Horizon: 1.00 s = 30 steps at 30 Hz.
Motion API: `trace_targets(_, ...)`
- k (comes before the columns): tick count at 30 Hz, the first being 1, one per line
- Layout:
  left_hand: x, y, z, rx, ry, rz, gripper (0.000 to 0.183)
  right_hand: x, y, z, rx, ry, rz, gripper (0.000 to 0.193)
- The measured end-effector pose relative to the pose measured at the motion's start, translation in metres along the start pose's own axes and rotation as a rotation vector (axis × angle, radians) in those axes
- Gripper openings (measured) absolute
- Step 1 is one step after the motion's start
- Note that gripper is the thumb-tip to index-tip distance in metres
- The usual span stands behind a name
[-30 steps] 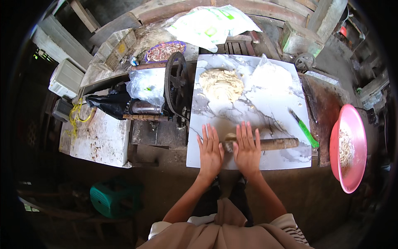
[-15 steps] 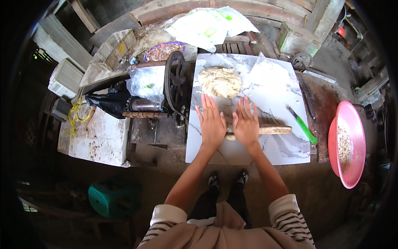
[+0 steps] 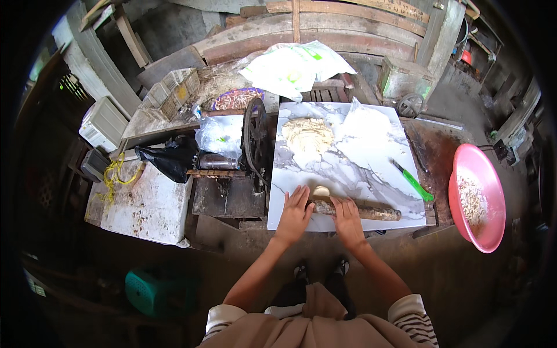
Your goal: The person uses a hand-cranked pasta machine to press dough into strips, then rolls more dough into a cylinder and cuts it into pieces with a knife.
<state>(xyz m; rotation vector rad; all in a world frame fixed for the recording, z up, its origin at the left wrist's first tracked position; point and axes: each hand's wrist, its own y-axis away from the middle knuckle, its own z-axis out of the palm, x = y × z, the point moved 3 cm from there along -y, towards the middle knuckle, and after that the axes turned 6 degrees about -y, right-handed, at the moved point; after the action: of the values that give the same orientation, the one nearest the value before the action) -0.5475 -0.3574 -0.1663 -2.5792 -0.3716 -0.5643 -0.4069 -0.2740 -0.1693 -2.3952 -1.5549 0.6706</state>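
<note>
My left hand (image 3: 293, 216) lies with its fingers stretched forward at the left end of a wooden rolling pin (image 3: 377, 213). Over the same pin rests my right hand (image 3: 348, 223), fingers flat and extended, gripping nothing. A small piece of dough (image 3: 321, 191) shows just beyond the pin between my hands; whether more lies underneath is hidden. Farther back on the marble-patterned board (image 3: 360, 174) sits a large, rough mound of pale dough (image 3: 307, 137). A green-handled knife (image 3: 419, 188) lies to the right of the dough.
At the right stands a pink basin (image 3: 496, 209) with pale strips inside. A machine with a dark flywheel (image 3: 255, 136) borders the board's left side. A clear plastic bag (image 3: 366, 124) lies at the back, with a white sack (image 3: 290, 69) behind. A green stool (image 3: 145, 292) is lower left.
Both hands have drawn back toward me, and the rolling pin has rolled nearer the board's front edge. The small dough piece now shows beyond the pin. The view has shifted.
</note>
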Motion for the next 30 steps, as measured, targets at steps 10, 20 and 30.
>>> trace_targets(10,-0.011,-0.039,-0.026,0.246,0.546,-0.118,0.022,0.023,-0.037,-0.046,-0.19,-0.34,-0.018,0.043)
trace_targets(20,-0.011,-0.02,0.027,0.265,0.442,-0.153,0.012,0.038,-0.036,-0.023,-0.239,-0.376,-0.002,0.019)
trace_targets(30,-0.009,-0.044,0.028,0.199,0.098,-0.454,0.04,0.022,-0.064,0.004,0.151,0.137,0.242,0.028)
